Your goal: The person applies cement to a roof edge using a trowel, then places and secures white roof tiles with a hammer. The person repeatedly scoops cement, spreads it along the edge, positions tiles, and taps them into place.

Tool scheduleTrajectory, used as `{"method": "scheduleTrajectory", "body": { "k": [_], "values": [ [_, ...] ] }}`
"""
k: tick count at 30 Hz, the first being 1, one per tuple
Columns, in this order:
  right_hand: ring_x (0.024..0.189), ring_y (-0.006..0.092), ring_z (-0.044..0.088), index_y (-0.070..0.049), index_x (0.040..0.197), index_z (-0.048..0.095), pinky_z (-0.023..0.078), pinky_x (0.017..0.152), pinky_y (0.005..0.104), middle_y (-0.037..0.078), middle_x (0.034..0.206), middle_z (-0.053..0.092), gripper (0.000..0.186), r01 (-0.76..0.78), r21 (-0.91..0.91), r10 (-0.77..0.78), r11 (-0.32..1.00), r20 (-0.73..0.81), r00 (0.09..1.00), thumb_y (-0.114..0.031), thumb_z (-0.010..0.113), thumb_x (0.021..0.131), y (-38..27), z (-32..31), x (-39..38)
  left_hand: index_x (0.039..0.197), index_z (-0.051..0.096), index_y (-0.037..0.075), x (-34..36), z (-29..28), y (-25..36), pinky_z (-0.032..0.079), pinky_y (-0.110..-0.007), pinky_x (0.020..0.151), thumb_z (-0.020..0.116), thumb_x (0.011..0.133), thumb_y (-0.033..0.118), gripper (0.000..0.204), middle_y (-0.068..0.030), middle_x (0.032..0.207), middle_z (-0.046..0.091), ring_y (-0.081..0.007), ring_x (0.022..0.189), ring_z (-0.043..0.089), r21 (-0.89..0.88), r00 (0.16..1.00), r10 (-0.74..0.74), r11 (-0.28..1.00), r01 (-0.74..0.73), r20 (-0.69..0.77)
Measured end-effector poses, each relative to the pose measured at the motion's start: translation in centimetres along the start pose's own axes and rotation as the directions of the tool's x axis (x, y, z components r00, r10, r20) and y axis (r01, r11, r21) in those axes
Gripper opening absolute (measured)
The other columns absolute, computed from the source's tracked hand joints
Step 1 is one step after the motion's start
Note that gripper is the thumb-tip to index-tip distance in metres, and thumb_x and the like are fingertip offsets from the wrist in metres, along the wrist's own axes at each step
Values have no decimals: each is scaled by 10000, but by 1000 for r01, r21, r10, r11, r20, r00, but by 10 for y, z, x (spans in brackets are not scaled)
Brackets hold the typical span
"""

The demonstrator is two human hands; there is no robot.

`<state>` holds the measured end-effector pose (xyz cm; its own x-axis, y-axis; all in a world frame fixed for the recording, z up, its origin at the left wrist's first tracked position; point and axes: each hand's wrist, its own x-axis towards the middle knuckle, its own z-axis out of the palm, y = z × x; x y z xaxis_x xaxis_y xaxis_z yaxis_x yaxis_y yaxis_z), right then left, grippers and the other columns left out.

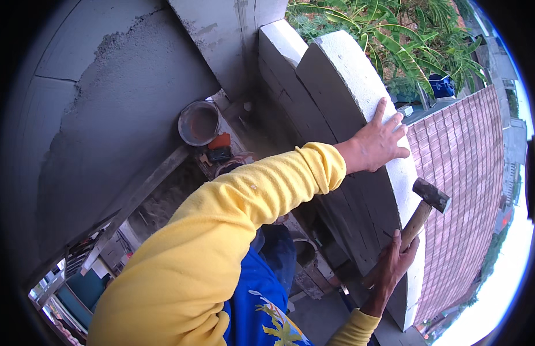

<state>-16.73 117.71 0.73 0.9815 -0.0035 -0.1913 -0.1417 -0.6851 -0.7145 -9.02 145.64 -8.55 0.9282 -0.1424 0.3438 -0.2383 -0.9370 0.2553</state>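
My left hand (pixel 374 141) rests with spread fingers on the white top edge of a pale block wall (pixel 394 187). The left arm, in a yellow sleeve, stretches across the middle of the view. Lower down, my right hand (pixel 394 265) is wrapped round the wooden handle of a club hammer (pixel 420 222). Its dark steel head points up and lies in line with the tiled roof beyond the wall. The hammer head looks to be apart from the wall, though how far I cannot tell. Grey render covers the wall's inner side.
A round bucket (pixel 199 123) stands on boards at the upper left, beside an orange object (pixel 219 142). A second bucket (pixel 305 252) is below, near my legs. Partly rendered wall (pixel 123 109) rises on the left. Beyond the block wall lie a reddish tiled roof (pixel 458 184) and green plants (pixel 388 34).
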Motion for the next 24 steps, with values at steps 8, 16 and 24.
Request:
{"method": "scheduleTrajectory", "body": {
  "k": [8, 16, 24],
  "values": [
    [742, 108, 564, 3, 1405, 588, 457, 641, 322, 49, 904, 630, 533, 764, -313, -589, 565, 495, 639, -414, 685, 1086, -232, 74, 163, 1366, 719, 384, -12, 6, 1, 100, -835, 1250, 473, 1118, 347, 352, -87, 1572, 573, -388, 1572, 398, 49, 996, -91, 995, 92, -20],
    [792, 205, 704, -108, 1465, 655, 547, 750, 403, 130, 879, 728, 549, 873, -481, -340, 85, 809, 479, -444, 711, 1035, -400, 238, 209, 1392, 683, 410, -11, -7, -5, 61, -816, 1274, 543, 1089, 369, 336, -45, 1636, 530, -380, 1600, 360, 28, 993, -96, 995, 94, 68],
    [855, 287, 749, -93, 1294, 726, 560, 802, 466, 161, 961, 772, 371, 963, -250, -301, -102, 930, 210, -361, 706, 1037, -408, 300, 221, 1376, 704, 414, -9, -9, -4, 60, -811, 1280, 542, 1087, 391, 333, -32, 1623, 543, -356, 1588, 384, 27, 994, -90, 996, 88, 60]
  ]
}}
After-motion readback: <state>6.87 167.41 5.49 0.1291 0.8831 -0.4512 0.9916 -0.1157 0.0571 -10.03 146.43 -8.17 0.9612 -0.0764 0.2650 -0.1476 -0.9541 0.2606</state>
